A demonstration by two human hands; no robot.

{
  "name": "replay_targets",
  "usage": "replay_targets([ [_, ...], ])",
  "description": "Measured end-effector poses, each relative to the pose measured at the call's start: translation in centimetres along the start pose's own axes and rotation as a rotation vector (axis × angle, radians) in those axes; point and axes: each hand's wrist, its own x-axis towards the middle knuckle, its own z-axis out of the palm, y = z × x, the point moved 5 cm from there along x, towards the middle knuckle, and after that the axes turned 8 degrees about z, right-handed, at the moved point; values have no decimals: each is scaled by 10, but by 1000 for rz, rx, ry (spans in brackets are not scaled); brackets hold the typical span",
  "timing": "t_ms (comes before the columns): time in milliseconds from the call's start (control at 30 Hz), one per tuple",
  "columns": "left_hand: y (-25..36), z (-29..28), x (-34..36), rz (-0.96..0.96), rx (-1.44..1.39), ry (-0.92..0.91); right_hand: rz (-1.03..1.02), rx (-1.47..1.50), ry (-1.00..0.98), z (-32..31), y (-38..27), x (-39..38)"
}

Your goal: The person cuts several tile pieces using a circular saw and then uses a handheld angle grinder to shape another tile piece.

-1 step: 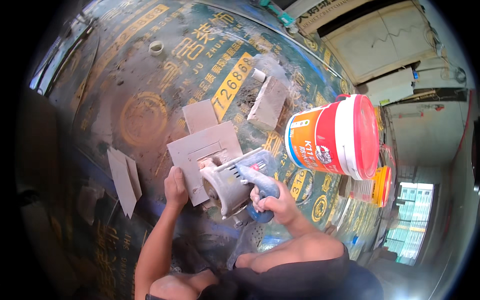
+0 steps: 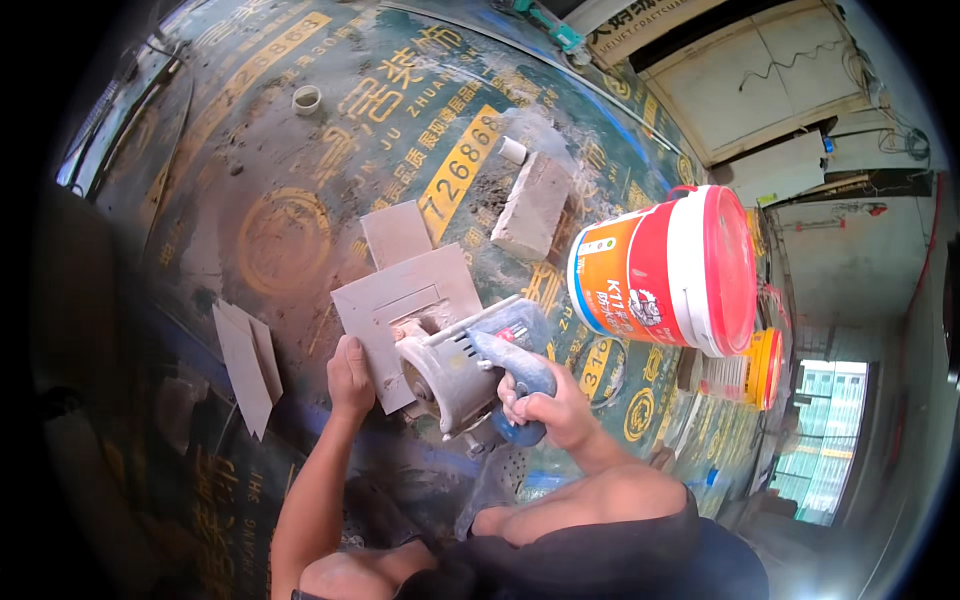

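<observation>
A square grey tile lies tilted in front of me, with scored lines and a rough, broken-edged opening near its middle. My left hand grips its left edge, thumb on top. In my right hand is the handle of a dusty handheld tile cutter, a circular saw with a blue and grey body. The cutter's guard and base rest over the tile's right part and hide it; the blade's contact cannot be made out. A smaller tile piece sits just beyond, partly covered by the first tile.
Right of the tile stand a dusty block, a large red, white and orange bucket and a yellow bucket. Leaning tile offcuts are at left. A pipe ring and white pipe piece lie on the printed floor covering.
</observation>
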Motion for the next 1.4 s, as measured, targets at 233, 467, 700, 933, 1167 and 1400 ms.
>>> replay_targets([
  [233, 0, 8, 2, 67, 73, -54, -23, 159, -46, 2, -7, 8],
  [467, 4, -2, -1, 2, 23, -32, -178, 6, 29, 10, -9, 24],
  [700, 5, -1, 2, 12, 49, -17, -247, -146, 73, 27, -9, 40],
  [933, -1, 1, -2, 1, 55, -21, -246, -180, 74, 30, -5, 47],
  [1167, -5, 1, -3, -47, 43, -42, -250, -159, 85, 34, -4, 49],
  [1400, -3, 1, -2, -23, 47, -56, -253, -179, 95, 35, -4, 50],
])
